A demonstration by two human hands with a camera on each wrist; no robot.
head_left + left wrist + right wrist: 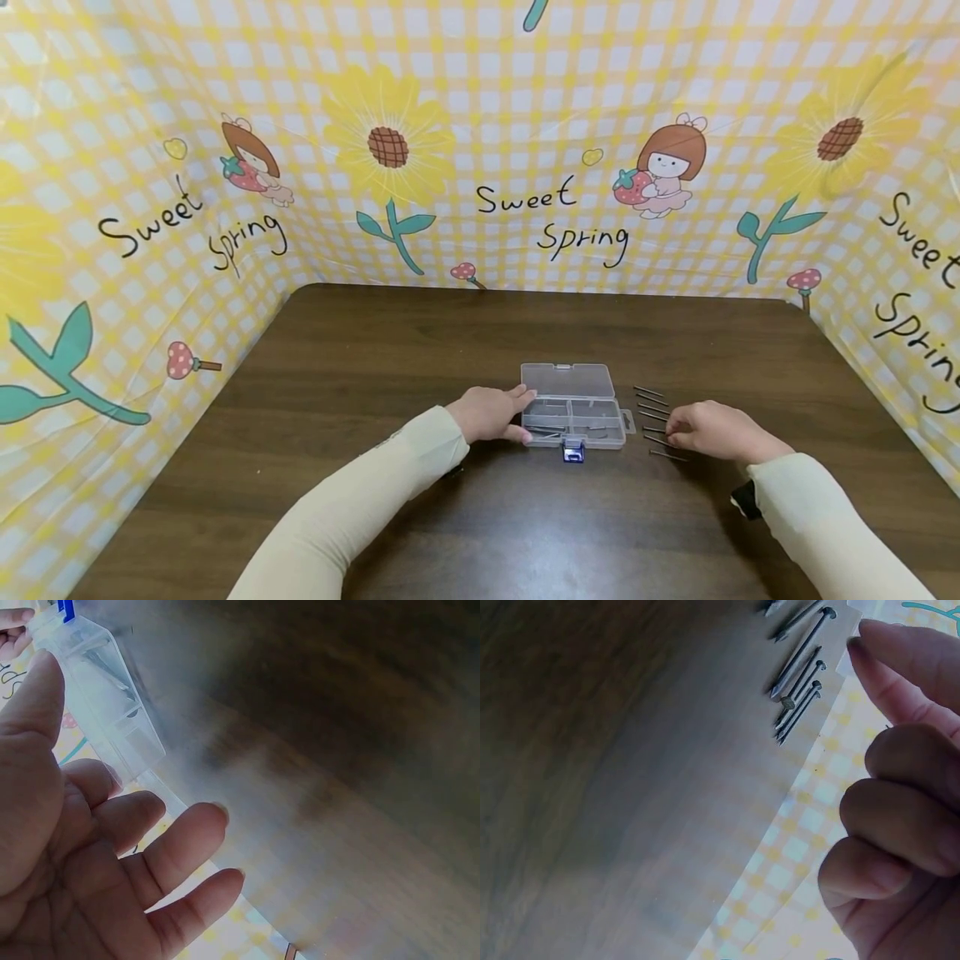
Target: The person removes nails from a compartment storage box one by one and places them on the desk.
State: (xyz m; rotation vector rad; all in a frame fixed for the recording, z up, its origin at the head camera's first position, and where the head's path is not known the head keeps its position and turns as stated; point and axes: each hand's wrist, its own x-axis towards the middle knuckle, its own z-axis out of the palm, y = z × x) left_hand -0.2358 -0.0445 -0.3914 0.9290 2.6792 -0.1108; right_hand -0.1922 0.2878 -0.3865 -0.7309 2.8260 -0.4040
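A clear plastic compartment box [573, 444] lies with its lid [567, 381] folded back and its blue latch [573, 452] at the front. Metal nails [545, 431] are in its front left compartment. My left hand [489, 412] rests against the box's left side, fingers spread and loosely bent. To the right of the box, several loose nails [651, 398] form a column on the table. Over the nearer nails, my right hand [716, 429] is low, thumb and index fingertips close together. The right wrist view shows its other fingers curled, with no nail visible in the pinch.
The dark wooden table [420, 333] carries the box and nails. A yellow checked cloth [525, 150] with flowers stands around its back and sides. A clear hanging tab [628, 422] juts from the box's right side, toward the nails.
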